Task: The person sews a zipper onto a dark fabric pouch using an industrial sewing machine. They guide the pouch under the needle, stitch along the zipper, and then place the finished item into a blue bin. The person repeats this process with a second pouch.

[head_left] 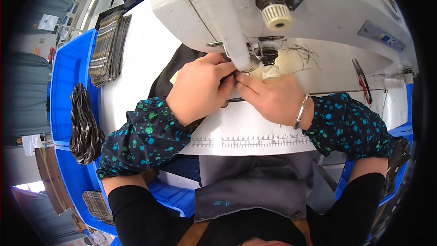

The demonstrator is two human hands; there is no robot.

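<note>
A white sewing machine stands over the work, with its presser foot area just beyond my fingers. My left hand is curled on dark fabric, fingers closed beside the needle area and thumb close to my right fingertips. My right hand, with a metal bangle at the wrist, has thumb and forefinger pinched at the fabric's edge under the machine head. The needle tip and the exact seam are hidden by my fingers and the machine. A printed ruler runs along the table's front.
Red-handled scissors and loose threads lie at right. At left are a plaid fabric stack and blue bins with dark strips and plaid pieces. More blue bins sit at right.
</note>
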